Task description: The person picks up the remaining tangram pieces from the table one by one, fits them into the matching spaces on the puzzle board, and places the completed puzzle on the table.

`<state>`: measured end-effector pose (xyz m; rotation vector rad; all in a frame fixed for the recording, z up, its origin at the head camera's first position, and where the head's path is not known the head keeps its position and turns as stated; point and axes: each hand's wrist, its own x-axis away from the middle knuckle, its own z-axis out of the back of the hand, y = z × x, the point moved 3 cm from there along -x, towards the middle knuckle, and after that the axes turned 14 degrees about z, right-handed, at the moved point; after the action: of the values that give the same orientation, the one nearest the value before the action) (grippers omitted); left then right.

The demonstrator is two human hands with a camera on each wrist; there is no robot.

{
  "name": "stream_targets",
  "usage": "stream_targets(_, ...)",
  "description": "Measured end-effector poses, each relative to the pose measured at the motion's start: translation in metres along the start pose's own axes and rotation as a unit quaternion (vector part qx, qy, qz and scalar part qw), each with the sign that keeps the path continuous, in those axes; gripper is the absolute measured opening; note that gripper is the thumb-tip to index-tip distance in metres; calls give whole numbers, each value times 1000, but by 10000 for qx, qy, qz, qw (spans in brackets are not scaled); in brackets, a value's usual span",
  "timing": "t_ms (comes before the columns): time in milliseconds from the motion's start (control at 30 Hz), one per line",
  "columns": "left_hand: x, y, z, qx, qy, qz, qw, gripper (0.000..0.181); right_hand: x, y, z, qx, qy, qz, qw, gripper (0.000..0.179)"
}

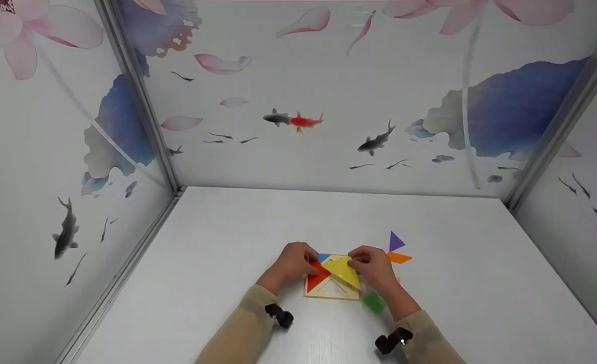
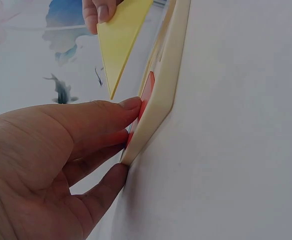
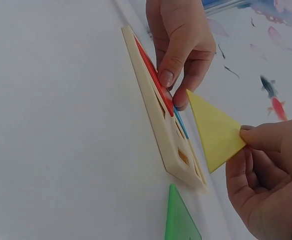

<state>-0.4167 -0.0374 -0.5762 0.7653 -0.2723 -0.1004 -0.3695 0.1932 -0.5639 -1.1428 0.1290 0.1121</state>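
Right hand point(image 1: 376, 265): thumb and fingertips pinch a yellow triangle point(image 3: 213, 132) by one edge, tilted above the wooden frame point(image 1: 331, 297); cannot tell whether any of it touches. Left hand point(image 1: 293, 260): grips the frame at its far left corner, thumb on top of a red triangle point(image 1: 316, 277), fingers curled at the edge. Red lies in the frame's left side, a bit of blue piece point(image 1: 323, 257) just beyond it. Triangular cutout visible on the near side.

Outward: green piece point(image 1: 374, 303) on the table point(image 1: 227, 227), just off the frame's near right corner, blurred. Purple triangle point(image 1: 396, 241) and orange piece point(image 1: 399, 258) beyond the right hand, close together. Pink sliver by the right wrist, mostly hidden. Tan sleeves, a small black device on each wrist. Back wall point(image 1: 328, 86) printed with fish and petals
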Motion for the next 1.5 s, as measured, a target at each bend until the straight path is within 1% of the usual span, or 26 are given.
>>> stream_targets(133, 0, 1, 0, 14, -12, 16, 10000, 33, 0, -1, -2, 87, -107, 70, 9999, 14)
stream_targets(333, -3, 0, -1, 33, -26, 61, 10000, 33, 1, -1, -6, 136, -212, 137, 9996, 12)
stream_targets(467, -3, 0, 0, -5, -9, 35, 10000, 32, 1, -1, -6, 166, -215, 174, 9995, 12)
stream_targets(700, -4, 0, 0, 1, -13, -67, 10000, 31, 3, -2, -5, 42, -170, 447, 9988, 12)
stream_targets(933, -4, -1, 0, -20, -45, 9, 10000, 31, 2, -1, -6, 14, -292, 389, 9988, 13)
stream_targets(1233, -3, -2, -1, 26, -49, -40, 10000, 33, 5, -1, -8, 35, -429, 336, 9985, 13)
stream_targets(1500, -2, -1, 0, 86, -56, 0, 9999, 34, 6, 0, -14, -3, -505, 321, 9982, 15)
